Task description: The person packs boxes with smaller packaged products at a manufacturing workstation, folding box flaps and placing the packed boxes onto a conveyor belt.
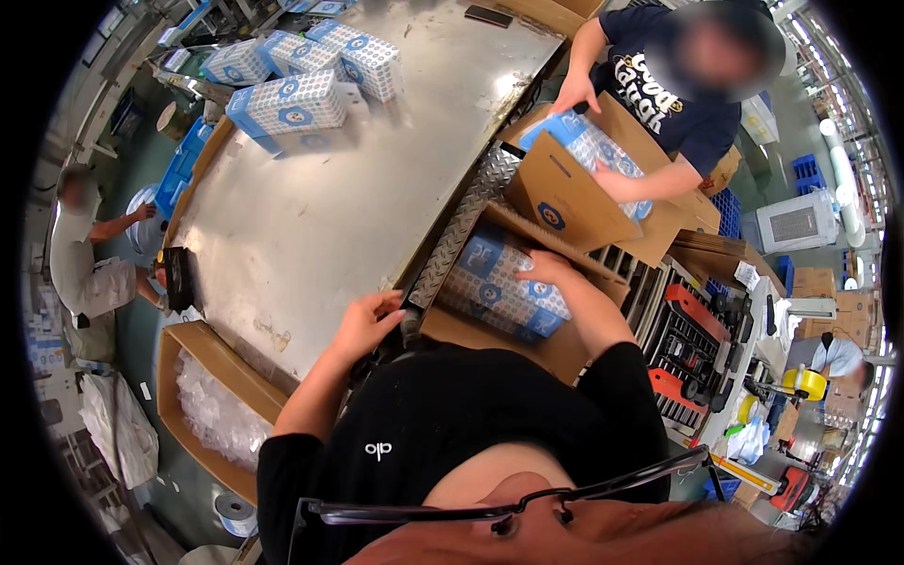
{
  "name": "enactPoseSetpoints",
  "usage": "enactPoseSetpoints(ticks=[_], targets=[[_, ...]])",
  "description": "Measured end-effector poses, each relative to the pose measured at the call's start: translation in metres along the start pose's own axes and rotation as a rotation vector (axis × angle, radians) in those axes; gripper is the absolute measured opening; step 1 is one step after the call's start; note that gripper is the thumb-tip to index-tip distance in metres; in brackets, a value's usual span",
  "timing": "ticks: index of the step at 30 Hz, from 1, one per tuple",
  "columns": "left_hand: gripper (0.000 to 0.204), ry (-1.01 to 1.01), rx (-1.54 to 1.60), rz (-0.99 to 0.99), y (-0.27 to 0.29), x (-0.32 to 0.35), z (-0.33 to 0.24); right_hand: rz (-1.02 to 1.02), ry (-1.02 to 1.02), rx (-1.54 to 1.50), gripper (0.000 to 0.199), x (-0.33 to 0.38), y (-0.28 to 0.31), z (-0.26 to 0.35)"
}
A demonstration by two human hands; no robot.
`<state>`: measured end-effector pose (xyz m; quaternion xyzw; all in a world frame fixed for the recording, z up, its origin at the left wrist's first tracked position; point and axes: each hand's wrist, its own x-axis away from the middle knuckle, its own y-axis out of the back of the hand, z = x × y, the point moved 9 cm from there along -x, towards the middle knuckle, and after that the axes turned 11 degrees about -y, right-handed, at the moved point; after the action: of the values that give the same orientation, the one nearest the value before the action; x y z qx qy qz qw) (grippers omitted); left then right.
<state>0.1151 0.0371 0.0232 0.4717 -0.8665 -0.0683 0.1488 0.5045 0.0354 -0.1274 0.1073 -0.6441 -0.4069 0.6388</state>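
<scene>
An open cardboard carton (603, 282) stands in front of me on the roller line, with blue-and-white patterned boxes (485, 273) packed inside. My right hand (546, 268) reaches in and lies on top of these boxes, fingers stretched over them; whether it grips one I cannot tell. Nothing is in my left hand (370, 320), which hovers by the metal table's edge with loosely bent fingers apart. Across from me, a co-worker's hands (579, 94) hold a similar blue-and-white box (598, 141) in a second open carton (565, 193).
Several patterned boxes (292, 104) stand at the far left of the metal table (358, 198). A phone (488, 15) lies at its far edge. Lower left, a carton (169, 386) holds clear plastic bags (221, 405). A red-and-black machine (692, 344) stands right. Another person (89, 254) works at left.
</scene>
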Motion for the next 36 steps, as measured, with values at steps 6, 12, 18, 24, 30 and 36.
enactPoseSetpoints(ticks=[6,12,18,24,30,36], targets=[[0.032,0.103,-0.213,-0.675,0.127,0.092,0.082,-0.438,-0.233,0.035,0.090,0.004,-0.006,0.017],[0.025,0.290,-0.288,-1.353,0.224,0.301,0.160,0.011,-0.294,0.197,0.117,-0.077,-0.047,0.024],[0.058,0.756,-0.850,-1.271,0.287,0.421,0.244,0.409,-0.024,-1.692,0.079,-0.063,-0.105,0.106],[0.063,1.148,-0.830,-1.092,0.256,0.398,0.259,0.620,0.111,-1.109,0.094,0.044,-0.133,0.222],[0.013,0.701,-0.600,-1.380,0.272,0.424,0.263,0.518,0.181,-0.786,0.086,0.062,-0.103,0.240],[0.009,0.116,0.593,-1.779,0.305,0.486,0.262,0.421,0.203,-0.694,0.078,0.079,-0.101,0.245]])
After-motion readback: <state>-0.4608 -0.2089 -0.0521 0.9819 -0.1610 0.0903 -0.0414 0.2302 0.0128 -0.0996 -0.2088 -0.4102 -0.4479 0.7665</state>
